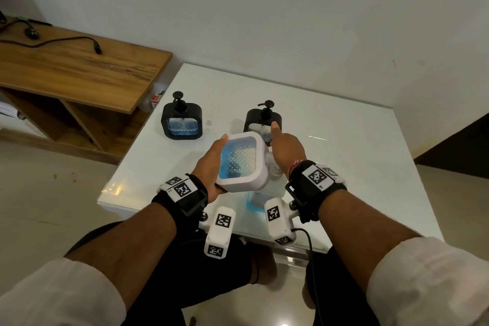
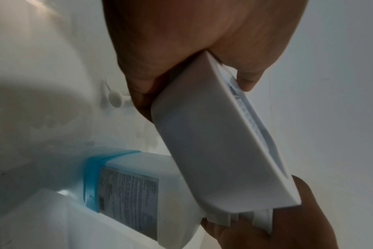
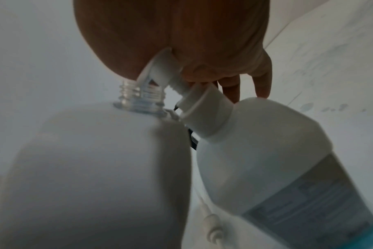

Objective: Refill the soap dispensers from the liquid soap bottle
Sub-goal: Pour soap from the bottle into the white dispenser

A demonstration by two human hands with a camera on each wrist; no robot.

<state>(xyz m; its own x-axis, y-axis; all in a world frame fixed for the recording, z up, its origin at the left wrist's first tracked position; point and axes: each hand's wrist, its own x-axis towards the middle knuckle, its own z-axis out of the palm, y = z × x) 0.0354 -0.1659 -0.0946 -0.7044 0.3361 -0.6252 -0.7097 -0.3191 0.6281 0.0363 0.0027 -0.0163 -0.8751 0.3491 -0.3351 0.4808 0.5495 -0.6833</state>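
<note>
The white soap dispenser is held tilted above the near edge of the glass table, its clear threaded neck bare and its pump off. It is a stiff plastic shell with a blue-tinted window, probably light but slick if soap has run, so the flat sides are the safest hold. The left hand grips it there, thumb on the window face, fingers curled behind. The right hand is at the neck with its forefinger stretched out; it seems to pinch a white pump part, though what exactly is unclear. The liquid soap bottle lies on its side just beside the dispenser, white cap on, blue band at its base; its label print is too blurred to read. Two black dispensers stand upright further back, pumps fitted. No brand is legible anywhere.
</note>
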